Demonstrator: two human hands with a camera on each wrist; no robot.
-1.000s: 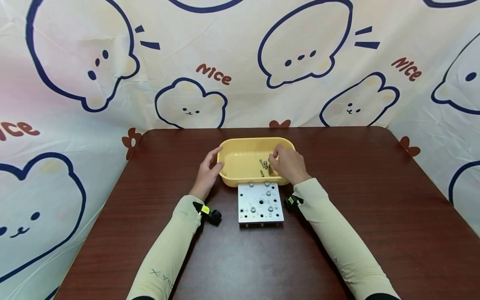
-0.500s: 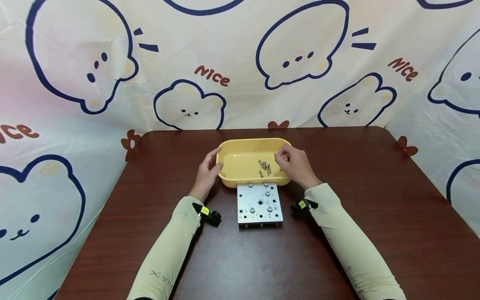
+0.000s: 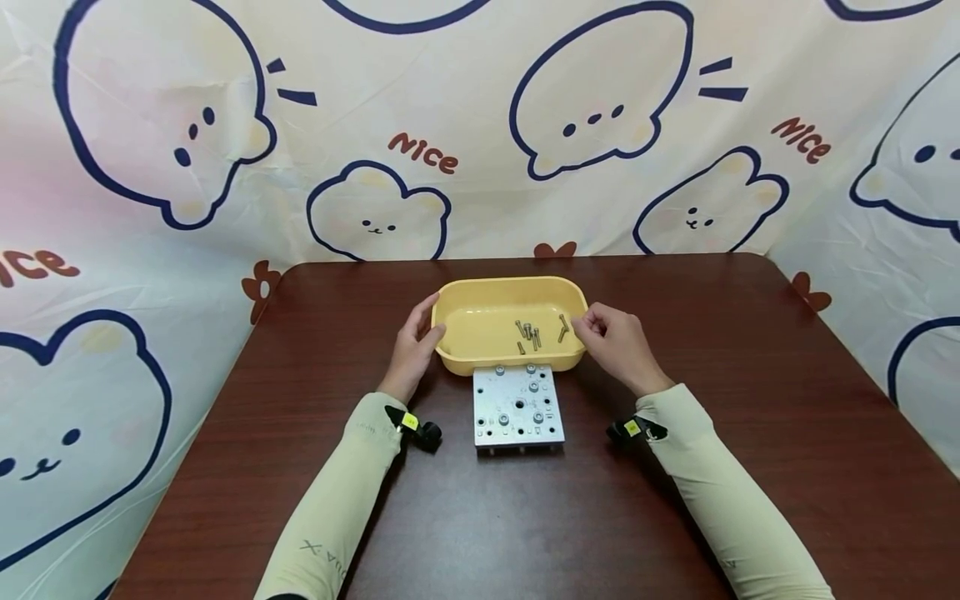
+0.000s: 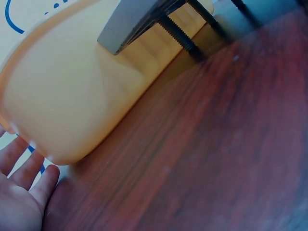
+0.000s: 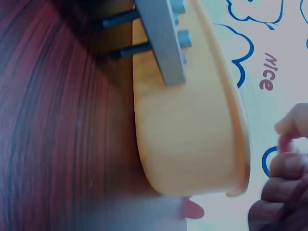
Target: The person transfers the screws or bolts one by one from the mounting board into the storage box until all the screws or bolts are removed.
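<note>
A yellow plastic tray [image 3: 480, 364] sits toward the back of the table, with several small screws [image 3: 531, 332] lying in its right half. My left hand [image 3: 410, 346] rests against the tray's left end, its fingers and thumb fairly straight and spread; the left wrist view shows the fingertips right at the tray's wall. My right hand [image 3: 617, 343] is at the tray's right end, fingers curled, and nothing shows between them. In front of the tray lies a square silver metal plate [image 3: 518, 406] with holes and several bolts, whose threaded ends stick out underneath.
The dark brown wooden table [image 3: 517, 517] surrounds the tray and plate. A patterned cloth [image 3: 487, 100] hangs behind and along both sides. A small black camera [image 3: 429, 436] sits at the left wrist, another at the right. The plate's far edge overlaps the tray's front wall.
My right hand has moved out of the tray to the right, past its right rim. Screws at the tray's right side, hidden by that hand before, now show. The left hand stays put.
</note>
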